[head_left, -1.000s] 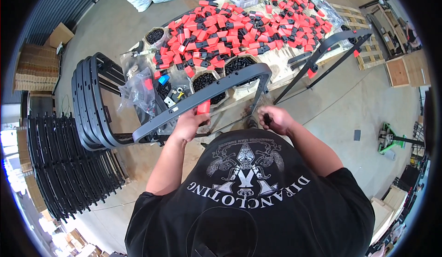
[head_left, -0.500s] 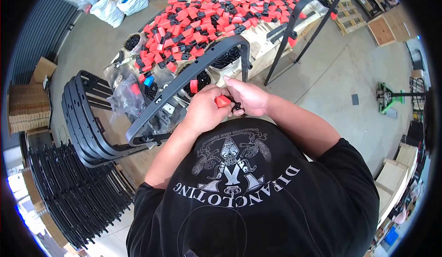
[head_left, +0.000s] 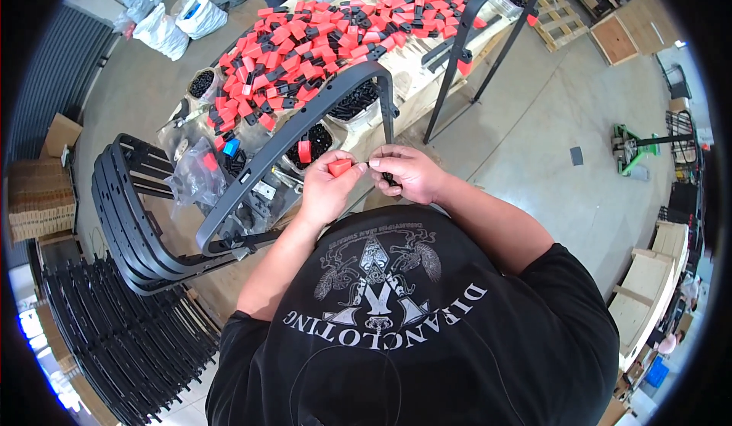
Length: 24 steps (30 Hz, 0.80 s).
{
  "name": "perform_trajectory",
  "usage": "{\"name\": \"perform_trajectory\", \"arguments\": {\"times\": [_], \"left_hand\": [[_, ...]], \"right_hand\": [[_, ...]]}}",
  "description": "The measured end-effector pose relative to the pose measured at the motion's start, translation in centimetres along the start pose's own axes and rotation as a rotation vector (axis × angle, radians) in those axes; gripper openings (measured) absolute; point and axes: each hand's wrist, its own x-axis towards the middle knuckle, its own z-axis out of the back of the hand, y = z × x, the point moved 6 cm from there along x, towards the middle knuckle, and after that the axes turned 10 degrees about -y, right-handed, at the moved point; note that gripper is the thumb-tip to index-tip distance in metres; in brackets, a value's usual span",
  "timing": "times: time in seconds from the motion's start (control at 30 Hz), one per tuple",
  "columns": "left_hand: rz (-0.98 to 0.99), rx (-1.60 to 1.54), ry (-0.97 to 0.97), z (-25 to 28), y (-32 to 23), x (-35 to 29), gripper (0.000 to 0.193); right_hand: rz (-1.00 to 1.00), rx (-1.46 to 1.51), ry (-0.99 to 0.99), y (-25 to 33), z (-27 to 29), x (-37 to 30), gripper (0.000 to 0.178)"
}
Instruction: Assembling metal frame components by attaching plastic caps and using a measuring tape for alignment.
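Note:
Close to my chest, my left hand (head_left: pixel 326 189) is closed around a red plastic piece (head_left: pixel 339 167). My right hand (head_left: pixel 412 174) is curled with small black parts (head_left: pixel 387 177) in its palm, too small to name exactly. Its thumb and forefinger pinch at the left fingertips, with a tiny dark bit between them. Just beyond my hands, a black curved tubular frame (head_left: pixel 286 136) stands against the table edge, with a red piece (head_left: pixel 305 151) on its near side. Behind it lies a big heap of red and black plastic pieces (head_left: pixel 313 41).
Tubs of small black parts (head_left: pixel 354 102) stand along the table (head_left: pixel 415 75). Another black frame (head_left: pixel 457 45) leans at its right end. Stacked frames (head_left: pixel 126 220) and black slatted parts (head_left: pixel 122 327) are on the left. A plastic bag (head_left: pixel 194 174) lies near a blue piece (head_left: pixel 231 147).
My hands were cupped together; now the right has turned, its fingers curled over the black parts and its fingertips meeting the left's. The view has shifted slightly.

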Motion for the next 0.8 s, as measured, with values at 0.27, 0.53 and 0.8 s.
{"name": "perform_trajectory", "arguments": {"times": [0.27,0.53,0.8], "left_hand": [[0.470,-0.375,-0.072,-3.4,2.8,3.0,0.026],[0.303,0.002,-0.289,-4.5,3.7,5.4,0.019],[0.648,-0.588,-0.005,-10.7,5.2,4.8,0.026]], "right_hand": [[-0.018,-0.080,-0.120,4.5,7.5,1.4,0.019],[-0.130,-0.136,-0.156,5.3,14.8,2.9,0.024],[-0.200,-0.181,-0.125,6.0,16.9,6.4,0.021]]}}
